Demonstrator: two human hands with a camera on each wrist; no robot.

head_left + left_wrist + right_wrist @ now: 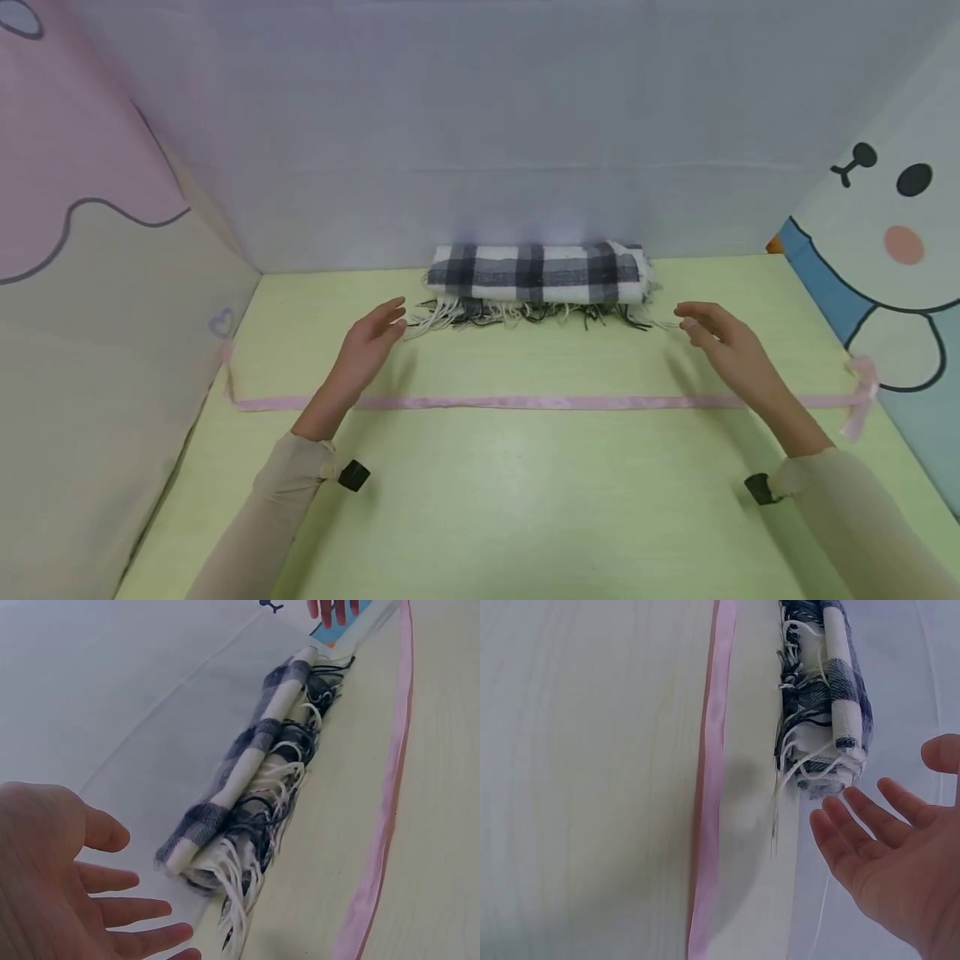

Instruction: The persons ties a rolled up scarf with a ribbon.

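**Both hands flanking a rolled plaid scarf**

Scarf [536,273] lay at 12 o'clock on the green bench [487,500], rolled or folded into a long bundle hard against the back wall [480,125]. Black-and-white check, fringe [517,314] trailing from its near edge onto the bench. A pink ribbon [525,402] ran straight across the bench, nearer the person than the scarf, well apart from it.

Left hand [370,340] hovered near the scarf's 9 o'clock end, palm turned inward. Fingers [127,911] straight and slightly spread, holding nothing; in the head view the tips sat just beside the fringe strands, and contact could not be told.

Right hand [718,333] stood off the 3 o'clock end, also empty. Fingers [855,825] loosely extended with small gaps between them, close to the bundle's end, not clearly touching; one loose strand may have brushed them.

Judgement: this read as the approach stage, hands bracketing the bundle with no grip taken. A next move would likely call for both hands to close in on the two ends together, getting fingers under or around the roll and clear of the loose fringe, so the bundle stayed together when handled.

Painted side panels [885,275] stood at 3 and 9 o'clock.
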